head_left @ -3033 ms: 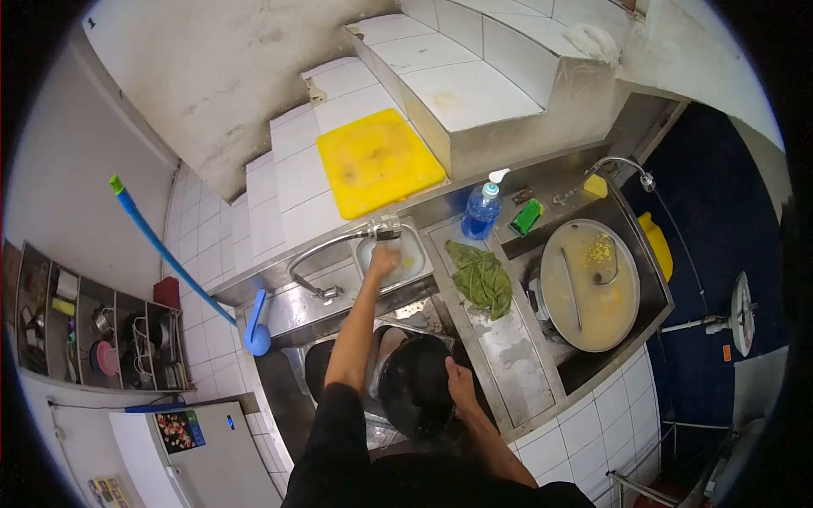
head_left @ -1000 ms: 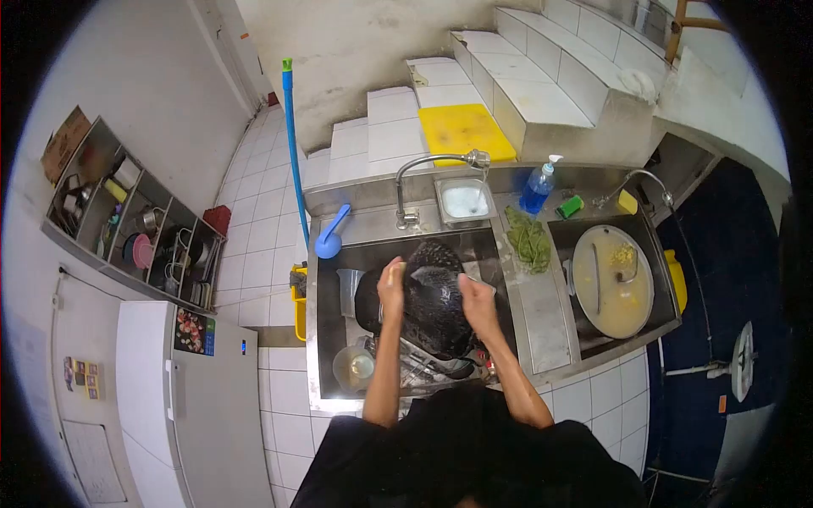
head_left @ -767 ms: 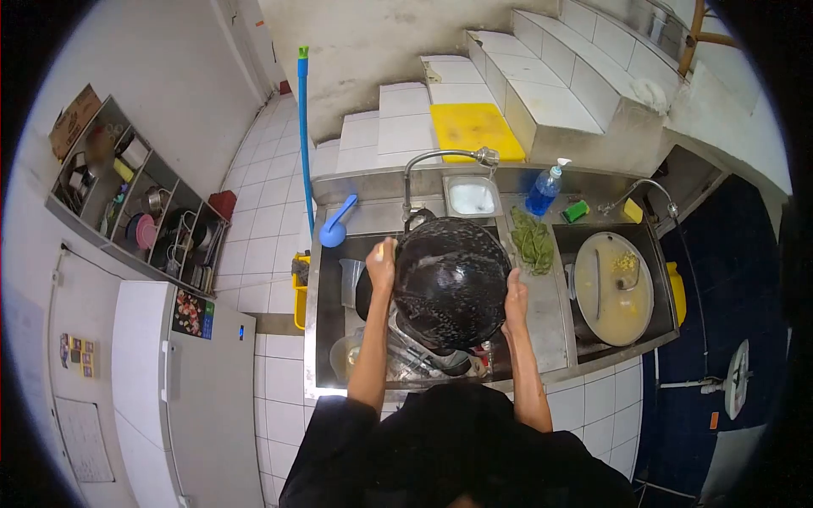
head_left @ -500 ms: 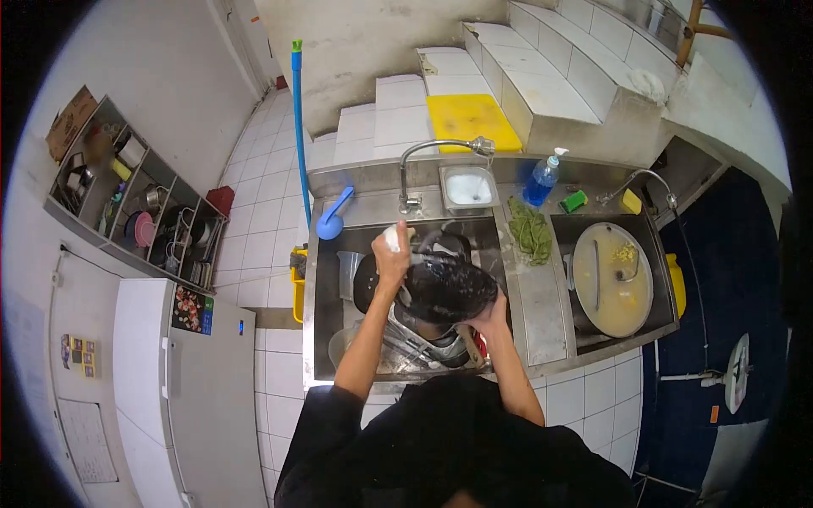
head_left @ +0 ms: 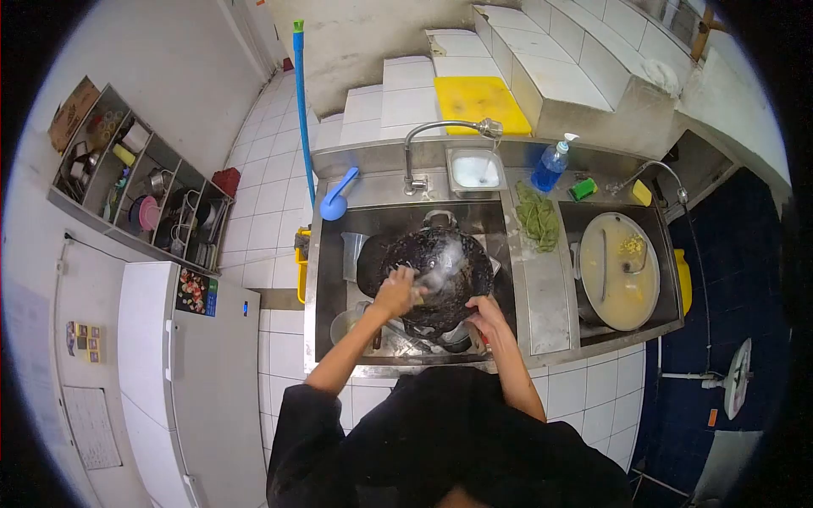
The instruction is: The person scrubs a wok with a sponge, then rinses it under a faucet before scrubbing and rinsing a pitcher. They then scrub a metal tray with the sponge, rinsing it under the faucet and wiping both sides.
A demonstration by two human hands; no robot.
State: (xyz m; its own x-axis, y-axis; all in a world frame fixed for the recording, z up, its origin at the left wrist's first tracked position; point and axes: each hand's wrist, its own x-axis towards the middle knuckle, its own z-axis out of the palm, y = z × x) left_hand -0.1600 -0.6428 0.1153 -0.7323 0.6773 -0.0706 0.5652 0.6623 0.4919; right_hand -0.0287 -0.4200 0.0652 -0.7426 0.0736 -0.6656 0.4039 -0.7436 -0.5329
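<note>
A dark, round wok (head_left: 466, 288) with a loop handle at its far side lies tilted up toward me over the left sink basin (head_left: 329, 254). White suds smear its inner surface. My left hand (head_left: 396, 294) is pressed against the left part of the wok, fingers curled round a scrubber whose kind is mostly hidden. At the near right edge, my right hand (head_left: 485, 315) grips the wok's rim. Beneath and around the wok are other dark pans and a clear container (head_left: 342, 325), partly covered.
Behind the basin stand a faucet (head_left: 408, 157), a steel tub of suds (head_left: 475, 169), a blue dipper (head_left: 335, 203) and a blue soap bottle (head_left: 550, 166). A green cloth (head_left: 537, 218) lies on the divider. The right basin holds a large pot (head_left: 584, 288) of cloudy water.
The wok has turned from steeply tilted to facing up more, showing its inside. My left hand has come down from its far left edge onto the surface; my right hand stays at the near right.
</note>
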